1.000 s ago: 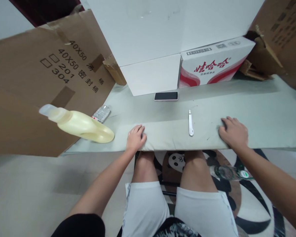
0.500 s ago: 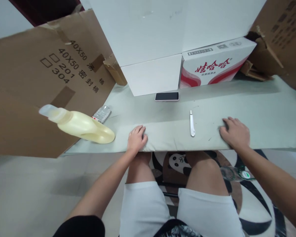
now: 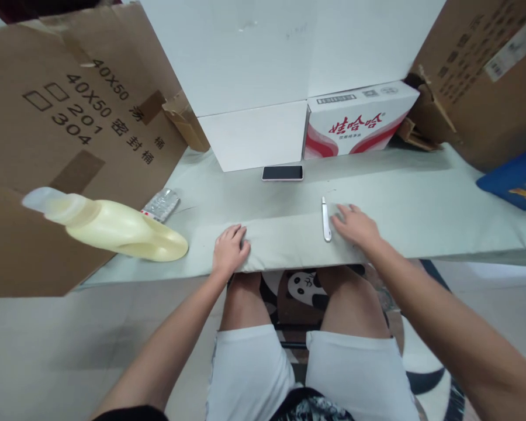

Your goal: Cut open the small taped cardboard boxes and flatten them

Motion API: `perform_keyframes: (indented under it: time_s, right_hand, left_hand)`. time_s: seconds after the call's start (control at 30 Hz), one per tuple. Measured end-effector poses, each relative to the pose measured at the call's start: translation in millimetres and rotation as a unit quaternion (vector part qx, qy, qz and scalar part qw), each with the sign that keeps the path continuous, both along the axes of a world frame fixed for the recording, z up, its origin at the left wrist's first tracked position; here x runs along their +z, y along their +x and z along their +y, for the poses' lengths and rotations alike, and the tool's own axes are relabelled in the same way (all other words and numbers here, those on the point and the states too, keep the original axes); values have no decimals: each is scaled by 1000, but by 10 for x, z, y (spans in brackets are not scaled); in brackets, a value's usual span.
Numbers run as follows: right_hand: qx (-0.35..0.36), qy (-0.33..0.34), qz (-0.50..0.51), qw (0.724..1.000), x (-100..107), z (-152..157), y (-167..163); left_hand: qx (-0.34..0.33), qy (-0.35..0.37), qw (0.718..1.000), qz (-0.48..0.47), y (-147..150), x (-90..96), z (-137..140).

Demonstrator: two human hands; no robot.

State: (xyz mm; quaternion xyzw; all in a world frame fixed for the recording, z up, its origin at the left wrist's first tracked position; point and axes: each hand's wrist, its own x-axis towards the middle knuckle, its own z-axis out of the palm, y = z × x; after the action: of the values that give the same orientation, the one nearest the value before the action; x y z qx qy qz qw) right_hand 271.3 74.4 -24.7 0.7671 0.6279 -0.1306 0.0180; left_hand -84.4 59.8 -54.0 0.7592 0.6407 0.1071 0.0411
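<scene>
A slim white utility knife (image 3: 326,220) lies on the pale green cloth of the table, its narrow tip toward the back. Just right of it is my right hand (image 3: 356,224), fingers apart and holding nothing. Its fingertips come close to the knife; whether they touch it I cannot tell. My left hand (image 3: 230,249) rests on the cloth near the front edge, its fingers loosely bent and nothing in them. Farther back, a phone (image 3: 283,173) with a dark screen lies flat before the white boxes.
On the left stand a pale yellow bottle (image 3: 127,230), a silver packet (image 3: 162,204) and a large brown carton (image 3: 21,158). White boxes (image 3: 254,134) and a red-and-white carton (image 3: 355,126) line the back. A blue object (image 3: 515,175) is at the right.
My right hand has moved left across the cloth, close to the utility knife. My left hand stays in place. The view has turned right, showing more of the blue object.
</scene>
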Motion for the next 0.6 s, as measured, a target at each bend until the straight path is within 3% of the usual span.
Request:
perform_keyframes:
  time_s: [0.07,0.17,0.23,0.3,0.43,0.53,0.6]
  right_hand:
    - [41,34,11,998,-111,-23,-314]
    - [42,75,-11,996,-313,-114,-599]
    - [29,110,-15,993,-404,-156,-644]
    - [29,129,-19,991,-443,-166,-627]
    - [38,136,-41,989,-442,-142,-597]
    - [39,144,-59,987,-465,-133,-614]
    - [43,159,-72,984,-497,-133,-625]
  left_hand:
    - [4,-8,1000,-2,4,-6,-41]
    - [13,-33,999,4,43,31,-145]
    - [27,-75,997,21,84,135,-131]
    - [47,-151,986,52,103,336,67]
    - [99,-242,961,88,-52,953,1065]
    - [173,-213,953,131,-296,1336,1930]
    - [194,-184,953,144,-461,1467,2362]
